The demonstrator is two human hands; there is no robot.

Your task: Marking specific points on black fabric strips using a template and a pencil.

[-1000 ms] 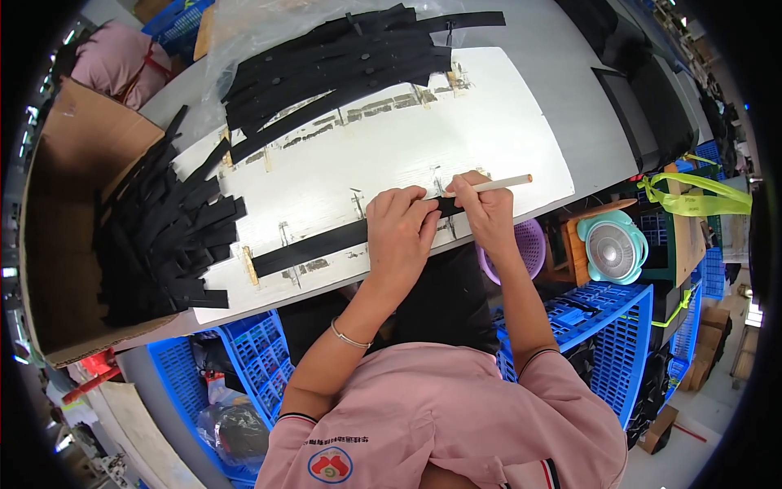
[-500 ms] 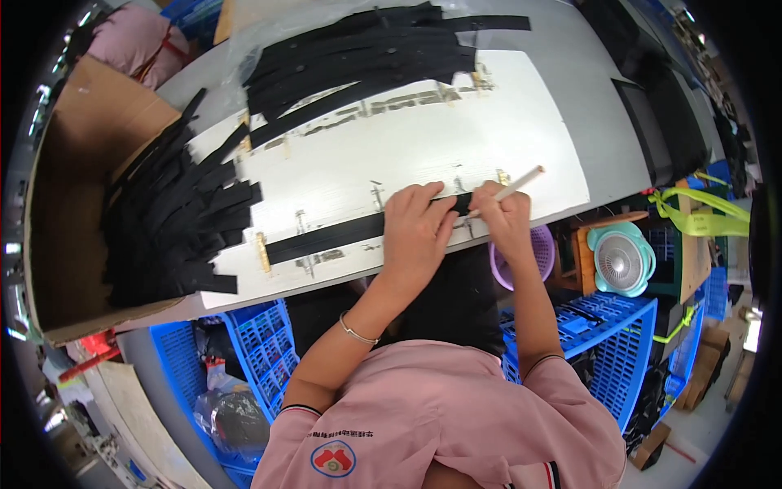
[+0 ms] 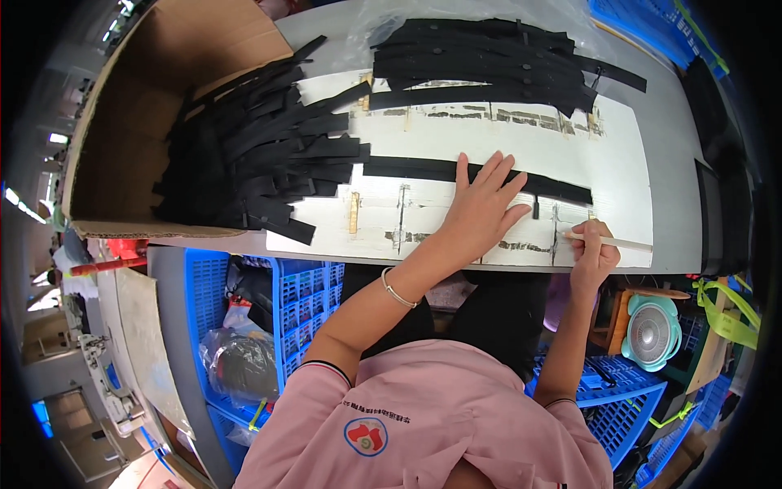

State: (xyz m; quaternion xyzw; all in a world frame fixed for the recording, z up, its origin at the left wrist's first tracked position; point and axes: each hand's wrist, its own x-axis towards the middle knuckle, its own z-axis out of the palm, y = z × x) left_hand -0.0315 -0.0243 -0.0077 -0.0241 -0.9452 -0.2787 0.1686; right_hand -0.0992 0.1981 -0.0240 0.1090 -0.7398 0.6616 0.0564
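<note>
A long black fabric strip lies across the white board, beyond the row of dark marks near the board's front edge. My left hand rests flat on that strip, its fingers spread. Closer to me and to the right, my right hand is closed round a pale pencil. The pencil's tip is over the board beside a dark vertical mark. A thick pile of similar black strips covers the far part of the board.
On the left, a cardboard box lies open toward the board, with a heap of black strips spilling out. Blue plastic crates stand below the table's front edge. At the lower right is a small turquoise fan.
The strip now lies farther from the near marks, with my left hand flat on it. My right hand and the pencil are now nearer the board's front right. The view has shifted.
</note>
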